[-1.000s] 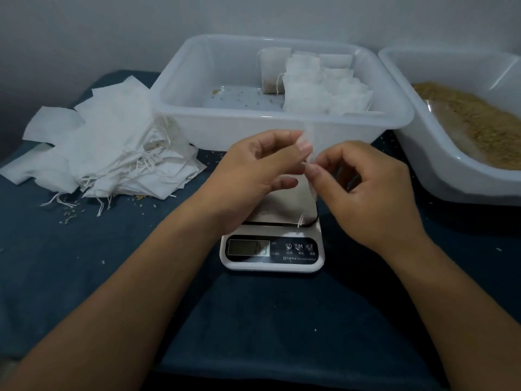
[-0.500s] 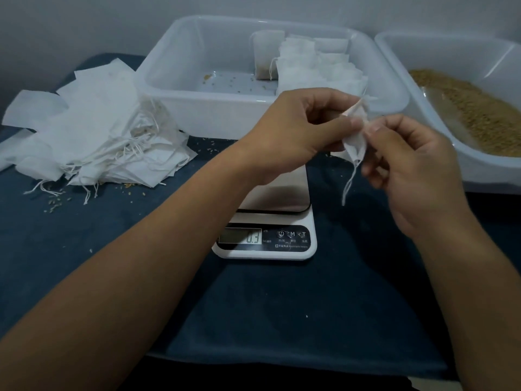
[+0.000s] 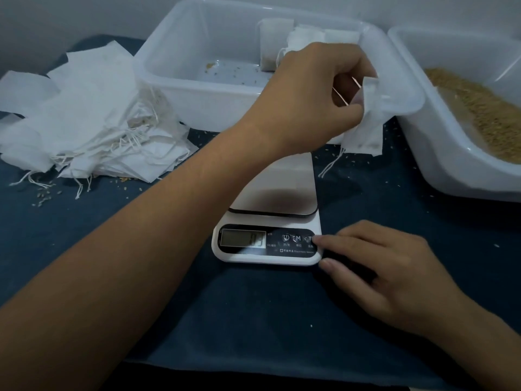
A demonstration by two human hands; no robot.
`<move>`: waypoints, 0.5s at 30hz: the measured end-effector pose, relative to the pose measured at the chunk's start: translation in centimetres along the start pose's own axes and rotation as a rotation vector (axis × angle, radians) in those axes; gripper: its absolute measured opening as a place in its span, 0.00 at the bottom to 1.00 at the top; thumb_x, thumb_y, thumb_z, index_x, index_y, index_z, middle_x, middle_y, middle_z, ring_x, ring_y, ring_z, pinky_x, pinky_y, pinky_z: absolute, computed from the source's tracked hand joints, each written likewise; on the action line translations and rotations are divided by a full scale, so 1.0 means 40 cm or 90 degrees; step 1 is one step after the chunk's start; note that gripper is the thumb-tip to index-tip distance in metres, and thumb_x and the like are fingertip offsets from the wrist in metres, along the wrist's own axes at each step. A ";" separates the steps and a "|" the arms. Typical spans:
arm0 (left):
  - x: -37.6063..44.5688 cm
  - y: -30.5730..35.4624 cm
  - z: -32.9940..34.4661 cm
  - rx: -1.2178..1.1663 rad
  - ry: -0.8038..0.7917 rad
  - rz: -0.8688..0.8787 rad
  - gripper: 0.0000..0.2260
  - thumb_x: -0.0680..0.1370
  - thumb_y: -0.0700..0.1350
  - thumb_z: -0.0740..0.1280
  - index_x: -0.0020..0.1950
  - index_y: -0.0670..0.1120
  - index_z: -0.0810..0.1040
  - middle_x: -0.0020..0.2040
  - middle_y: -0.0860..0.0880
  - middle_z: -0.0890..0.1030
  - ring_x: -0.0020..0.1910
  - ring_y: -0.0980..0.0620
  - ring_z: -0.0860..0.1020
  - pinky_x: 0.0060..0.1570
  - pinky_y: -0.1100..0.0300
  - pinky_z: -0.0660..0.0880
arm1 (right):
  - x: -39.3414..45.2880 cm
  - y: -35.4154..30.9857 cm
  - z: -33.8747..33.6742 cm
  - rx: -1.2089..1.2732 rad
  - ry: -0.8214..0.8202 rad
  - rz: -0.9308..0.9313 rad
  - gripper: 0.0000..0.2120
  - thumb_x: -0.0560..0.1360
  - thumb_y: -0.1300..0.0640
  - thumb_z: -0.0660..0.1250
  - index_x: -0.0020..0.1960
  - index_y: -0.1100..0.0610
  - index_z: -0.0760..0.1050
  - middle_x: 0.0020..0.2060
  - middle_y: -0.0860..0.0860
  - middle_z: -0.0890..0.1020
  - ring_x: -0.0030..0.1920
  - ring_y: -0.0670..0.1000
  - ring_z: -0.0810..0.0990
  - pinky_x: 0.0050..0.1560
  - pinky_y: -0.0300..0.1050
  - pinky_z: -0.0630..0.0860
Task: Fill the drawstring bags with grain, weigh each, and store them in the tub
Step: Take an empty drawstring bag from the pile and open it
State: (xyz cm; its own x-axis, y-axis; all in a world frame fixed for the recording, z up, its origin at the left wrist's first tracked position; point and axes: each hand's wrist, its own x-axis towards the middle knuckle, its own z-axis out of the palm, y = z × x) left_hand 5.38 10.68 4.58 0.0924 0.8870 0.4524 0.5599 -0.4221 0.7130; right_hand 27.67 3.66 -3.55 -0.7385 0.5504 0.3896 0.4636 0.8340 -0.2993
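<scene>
The left hand (image 3: 304, 100) is lifted above and behind the small white digital kitchen scale with a steel platter (image 3: 270, 215), its fingers curled and pinching the top of one thin white empty drawstring bag (image 3: 366, 128), which hangs limp just behind the scale's right corner, its cord dangling toward the dark blue cloth (image 3: 253, 320). The right hand (image 3: 389, 277) rests on the cloth at the scale's front right corner, fingers loosely bent, forefinger tip touching the rightmost button of the control strip; it holds nothing. The platter is bare, and the display digits are too blurred to read.

Behind the scale stands the clear rectangular plastic tub (image 3: 174, 80), with a few filled white bags (image 3: 275, 43) upright in its far right part; most of its floor shows only stray grains. Right of the scale, a second clear tub (image 3: 439, 170) holds the loose brown grain (image 3: 485, 114). Left of the scale lies a large heap of flat white empty bags (image 3: 84, 122).

By this showing the work is early: a handful stored, this bag yet to be filled and weighed, and the heap untouched.
</scene>
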 end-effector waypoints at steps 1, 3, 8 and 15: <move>0.000 -0.002 -0.003 -0.005 0.000 -0.004 0.10 0.75 0.37 0.69 0.54 0.43 0.85 0.42 0.54 0.85 0.37 0.62 0.82 0.45 0.66 0.79 | -0.001 0.000 0.002 0.001 0.004 -0.004 0.14 0.81 0.48 0.69 0.61 0.53 0.86 0.50 0.45 0.84 0.45 0.45 0.83 0.44 0.42 0.81; 0.000 -0.006 -0.009 -0.014 0.000 -0.010 0.10 0.75 0.37 0.70 0.54 0.42 0.85 0.42 0.52 0.85 0.37 0.61 0.83 0.45 0.65 0.80 | 0.000 0.000 0.009 0.002 0.007 -0.006 0.13 0.82 0.48 0.69 0.62 0.52 0.86 0.51 0.44 0.84 0.45 0.44 0.83 0.44 0.42 0.81; -0.002 -0.005 -0.023 -0.038 -0.006 -0.038 0.10 0.75 0.37 0.70 0.54 0.44 0.85 0.42 0.52 0.86 0.38 0.57 0.85 0.37 0.71 0.74 | 0.005 -0.001 0.016 -0.032 -0.002 -0.020 0.12 0.80 0.52 0.71 0.62 0.53 0.85 0.49 0.46 0.84 0.42 0.48 0.83 0.39 0.46 0.82; -0.007 0.008 -0.034 -0.035 -0.021 -0.058 0.09 0.76 0.39 0.71 0.56 0.46 0.84 0.43 0.54 0.85 0.39 0.58 0.84 0.33 0.75 0.71 | 0.012 -0.006 -0.001 -0.093 -0.038 -0.064 0.13 0.81 0.50 0.69 0.63 0.53 0.85 0.47 0.46 0.84 0.42 0.51 0.83 0.33 0.50 0.81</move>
State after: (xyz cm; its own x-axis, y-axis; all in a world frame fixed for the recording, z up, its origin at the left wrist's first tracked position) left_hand 4.41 10.07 5.41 0.0704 0.9275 0.3671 0.5219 -0.3478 0.7789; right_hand 27.22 3.72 -3.24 -0.8102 0.4643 0.3579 0.4493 0.8839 -0.1297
